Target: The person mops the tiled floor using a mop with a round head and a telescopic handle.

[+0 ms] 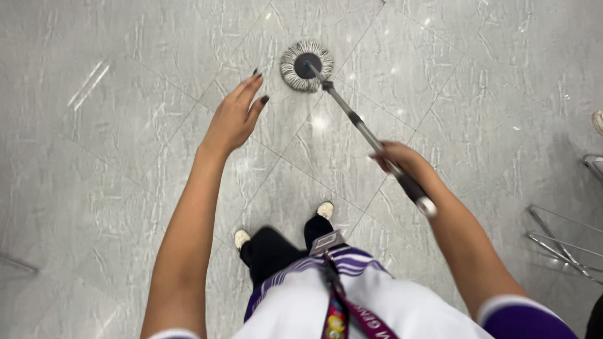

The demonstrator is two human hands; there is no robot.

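Head view: your right hand (402, 160) grips the mop pole (367, 135) while your left hand (233, 116) hangs open and empty, so keep the mop head (306, 66), at 12 o'clock from your feet, flat on the floor (113, 157).

R hand (397, 158) on mop (306, 66) handle, L hand (235, 116) free.

Grey marbled tile floor (125, 157); round mop head (306, 66) flat on it, shoes (325, 209) too.
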